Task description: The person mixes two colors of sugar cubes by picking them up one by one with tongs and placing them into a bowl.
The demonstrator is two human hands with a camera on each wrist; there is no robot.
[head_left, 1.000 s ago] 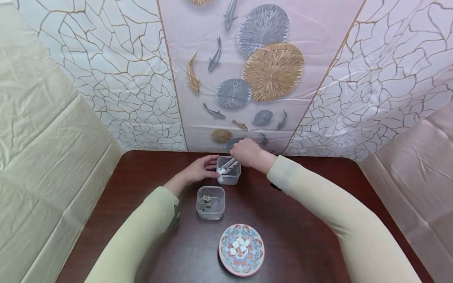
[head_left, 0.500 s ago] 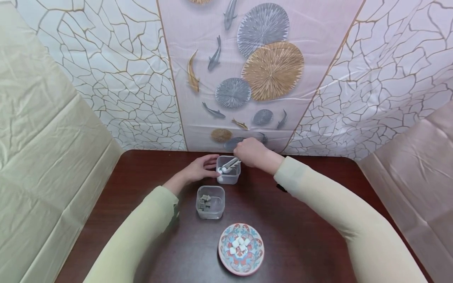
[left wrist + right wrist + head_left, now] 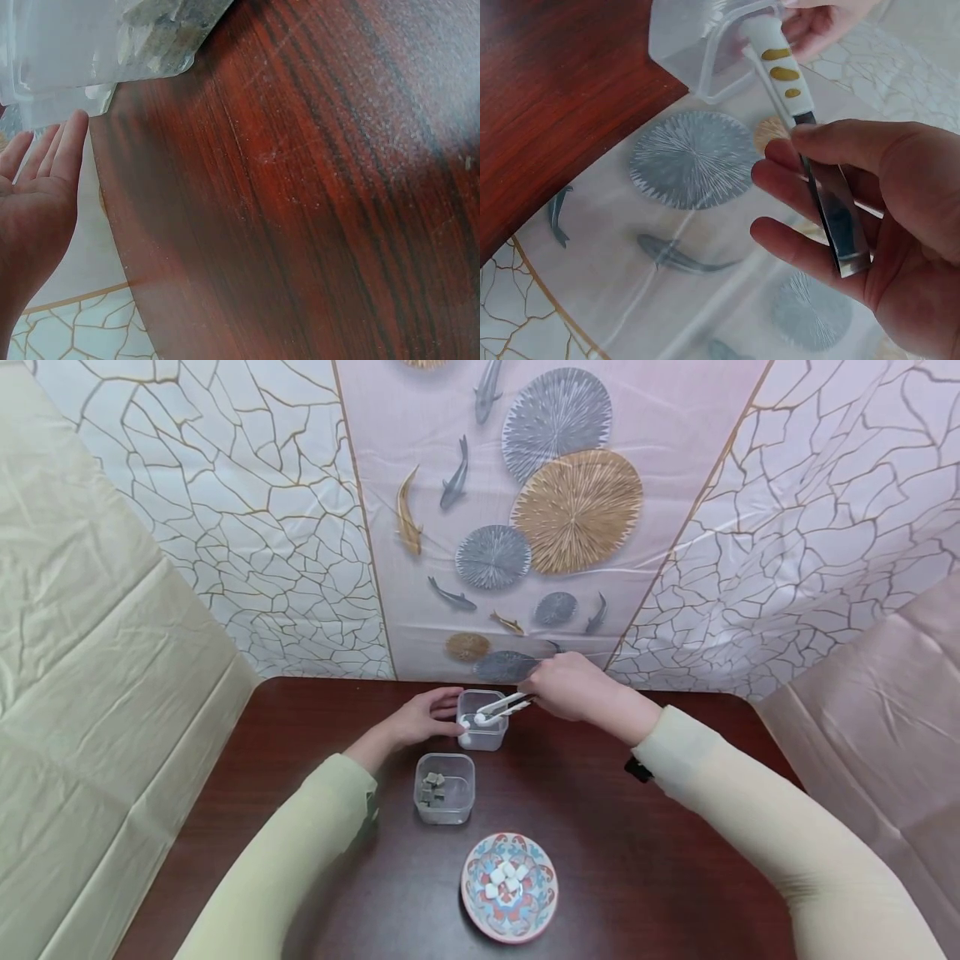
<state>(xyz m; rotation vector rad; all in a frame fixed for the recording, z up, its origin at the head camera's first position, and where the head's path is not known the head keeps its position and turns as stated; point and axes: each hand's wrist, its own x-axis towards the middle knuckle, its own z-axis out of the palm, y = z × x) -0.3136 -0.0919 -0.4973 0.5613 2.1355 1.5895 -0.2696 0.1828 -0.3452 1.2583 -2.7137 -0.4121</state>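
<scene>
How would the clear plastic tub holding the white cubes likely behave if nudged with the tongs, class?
The far clear tub looks thin-walled and holds few white cubes, so it is probably light and would likely slide on the smooth wooden table. The left hand touches its side, probably to steady it. Low and square, it seems unlikely to roll.

You have a pair of tongs [image 3: 501, 707], metal-armed with white tips bearing yellow marks, lying nearly level and pointing toward 8 o'clock, tips closed on a small white cube above the clear plastic container [image 3: 481, 732]. That container stands upright on the table at 12 o'clock from a second clear tub, with white cubes inside.
</scene>
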